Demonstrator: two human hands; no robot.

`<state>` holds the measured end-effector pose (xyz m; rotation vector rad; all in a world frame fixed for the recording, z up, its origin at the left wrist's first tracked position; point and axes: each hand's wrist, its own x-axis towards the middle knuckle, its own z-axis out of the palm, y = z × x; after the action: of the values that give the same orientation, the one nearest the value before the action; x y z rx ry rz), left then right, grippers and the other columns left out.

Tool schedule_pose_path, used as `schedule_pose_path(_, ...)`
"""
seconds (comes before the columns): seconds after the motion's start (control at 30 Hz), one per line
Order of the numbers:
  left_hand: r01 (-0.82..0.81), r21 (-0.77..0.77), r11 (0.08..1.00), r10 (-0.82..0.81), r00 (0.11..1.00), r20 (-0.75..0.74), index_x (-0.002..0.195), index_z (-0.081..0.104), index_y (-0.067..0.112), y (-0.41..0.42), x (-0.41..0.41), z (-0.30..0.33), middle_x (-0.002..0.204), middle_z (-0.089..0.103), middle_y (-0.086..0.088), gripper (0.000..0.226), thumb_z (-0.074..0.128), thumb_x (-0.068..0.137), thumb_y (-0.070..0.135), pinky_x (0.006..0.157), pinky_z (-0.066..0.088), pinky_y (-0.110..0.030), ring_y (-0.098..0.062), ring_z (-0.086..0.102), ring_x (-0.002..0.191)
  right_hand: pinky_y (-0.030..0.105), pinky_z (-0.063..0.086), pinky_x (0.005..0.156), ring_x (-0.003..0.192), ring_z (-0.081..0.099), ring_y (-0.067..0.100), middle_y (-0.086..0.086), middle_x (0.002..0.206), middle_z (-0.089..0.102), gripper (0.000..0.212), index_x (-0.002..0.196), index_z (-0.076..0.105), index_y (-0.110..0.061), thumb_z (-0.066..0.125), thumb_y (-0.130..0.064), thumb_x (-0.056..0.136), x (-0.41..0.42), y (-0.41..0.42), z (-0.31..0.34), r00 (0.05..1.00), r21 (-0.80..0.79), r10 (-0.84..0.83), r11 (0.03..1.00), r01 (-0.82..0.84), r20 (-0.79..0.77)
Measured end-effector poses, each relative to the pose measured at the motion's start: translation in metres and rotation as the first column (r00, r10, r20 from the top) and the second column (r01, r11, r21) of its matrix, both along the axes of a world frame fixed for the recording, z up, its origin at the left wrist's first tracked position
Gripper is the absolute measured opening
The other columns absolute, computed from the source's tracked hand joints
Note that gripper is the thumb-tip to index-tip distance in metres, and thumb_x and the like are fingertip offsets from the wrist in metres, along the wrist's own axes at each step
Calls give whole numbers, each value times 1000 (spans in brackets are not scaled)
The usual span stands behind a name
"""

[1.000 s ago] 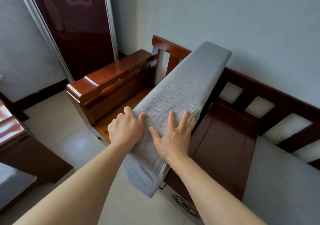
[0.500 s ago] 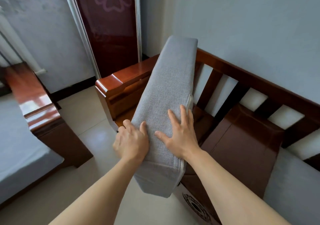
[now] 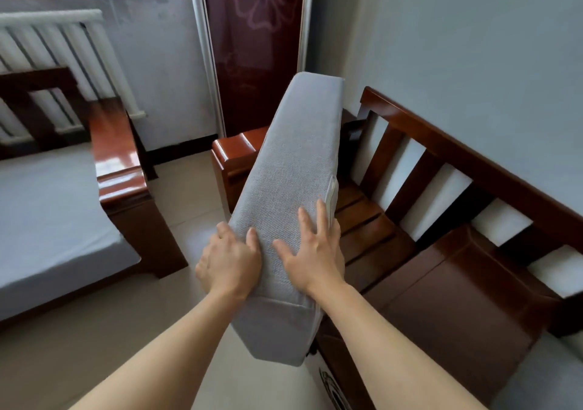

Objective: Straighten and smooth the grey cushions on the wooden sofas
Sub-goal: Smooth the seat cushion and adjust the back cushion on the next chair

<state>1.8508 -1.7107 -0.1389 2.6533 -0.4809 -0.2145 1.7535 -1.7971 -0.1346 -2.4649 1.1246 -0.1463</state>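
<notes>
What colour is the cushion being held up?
Light grey woven fabric; the cushion shows best in the head view.

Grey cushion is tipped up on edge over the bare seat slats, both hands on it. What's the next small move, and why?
Probably lower the grey cushion flat onto the bare seat slats. It stands on edge, its near end hanging past the sofa front, so it cannot be smoothed yet. The left hand holds its left edge and the right hand lies flat on top.
</notes>
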Motion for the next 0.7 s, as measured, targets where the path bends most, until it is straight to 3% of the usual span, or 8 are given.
schedule_pose_path(0.1,39,13,999,-39,998,39,116,44,10,-7,-5,3,117,59,-14,48,34,94,51,83,40,-41,-38,57,105,41,39,105,141,18,32,8,158,-18,79,154,4,-30,37,-64,91,-7,15,1,989,6,-147,989,147,29)
schedule_pose_path(0.2,83,12,996,-84,994,65,120,44,10,-17,-5,6,116,59,-13,50,34,94,52,82,40,-40,-35,58,103,38,43,97,137,27,31,12,158,-11,81,154,4,-29,37,-65,90,-9,11,2,979,-9,-200,980,200,45)
schedule_pose_path(0.7,297,25,955,-297,942,158,116,45,18,-57,84,3,108,61,-7,54,36,89,65,81,39,-38,-29,58,101,39,44,98,143,19,27,6,159,-12,81,154,2,-25,39,-59,91,62,-7,-4,920,-7,-364,930,369,144)
